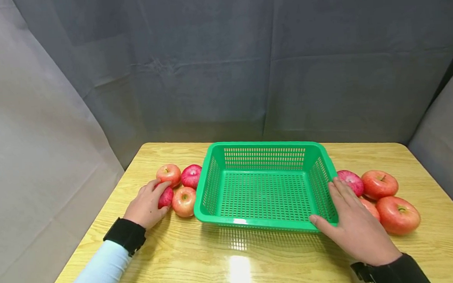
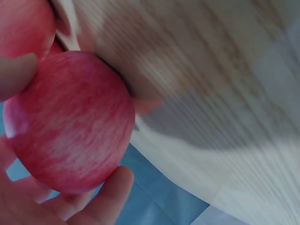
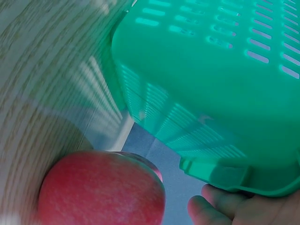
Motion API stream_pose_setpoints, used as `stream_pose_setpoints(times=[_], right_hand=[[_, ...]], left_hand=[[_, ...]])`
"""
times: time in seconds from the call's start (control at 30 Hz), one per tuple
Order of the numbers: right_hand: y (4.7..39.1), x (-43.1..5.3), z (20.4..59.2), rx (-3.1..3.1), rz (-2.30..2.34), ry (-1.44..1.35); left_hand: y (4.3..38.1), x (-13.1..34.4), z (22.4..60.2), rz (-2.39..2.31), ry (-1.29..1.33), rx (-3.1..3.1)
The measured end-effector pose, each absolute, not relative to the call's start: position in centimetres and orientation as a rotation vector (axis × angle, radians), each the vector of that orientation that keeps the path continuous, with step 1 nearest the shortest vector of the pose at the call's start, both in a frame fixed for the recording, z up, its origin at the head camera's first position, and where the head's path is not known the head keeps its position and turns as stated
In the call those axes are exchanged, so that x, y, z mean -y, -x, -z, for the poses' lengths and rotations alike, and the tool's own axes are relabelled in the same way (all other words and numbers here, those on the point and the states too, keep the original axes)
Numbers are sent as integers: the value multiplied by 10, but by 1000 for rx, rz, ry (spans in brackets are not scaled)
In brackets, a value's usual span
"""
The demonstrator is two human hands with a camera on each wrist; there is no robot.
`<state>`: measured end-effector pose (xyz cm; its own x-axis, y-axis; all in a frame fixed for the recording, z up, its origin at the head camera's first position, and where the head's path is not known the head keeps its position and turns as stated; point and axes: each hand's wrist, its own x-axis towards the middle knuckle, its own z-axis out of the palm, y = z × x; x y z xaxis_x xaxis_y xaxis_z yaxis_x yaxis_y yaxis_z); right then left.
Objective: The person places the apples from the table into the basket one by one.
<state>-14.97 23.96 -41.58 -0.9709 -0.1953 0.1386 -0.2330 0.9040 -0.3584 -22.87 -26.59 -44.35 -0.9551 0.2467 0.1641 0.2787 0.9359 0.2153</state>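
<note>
My left hand has its thumb and fingers curled round a deep red apple on the left of the table. In the left wrist view that apple sits between the thumb and the fingers, with another apple behind it. Across the right rim of a green plastic basket lies my right hand, its fingers extended and the thumb at the front right corner. The right wrist view has the fingertips right at the rim. Inside, the basket holds nothing.
Beside the left hand sit a pale red apple, a deep red one and a yellowish-red one. Several apples cluster right of the basket, close to the right hand. Grey cloth hangs behind the wooden table.
</note>
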Motion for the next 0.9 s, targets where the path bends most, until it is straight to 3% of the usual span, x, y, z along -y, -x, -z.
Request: stream_pose_setpoints(times=[0.9], right_hand=[[150,-239,420,2940,-620,-329]], left_hand=[[234,248,392,272,416,2863]])
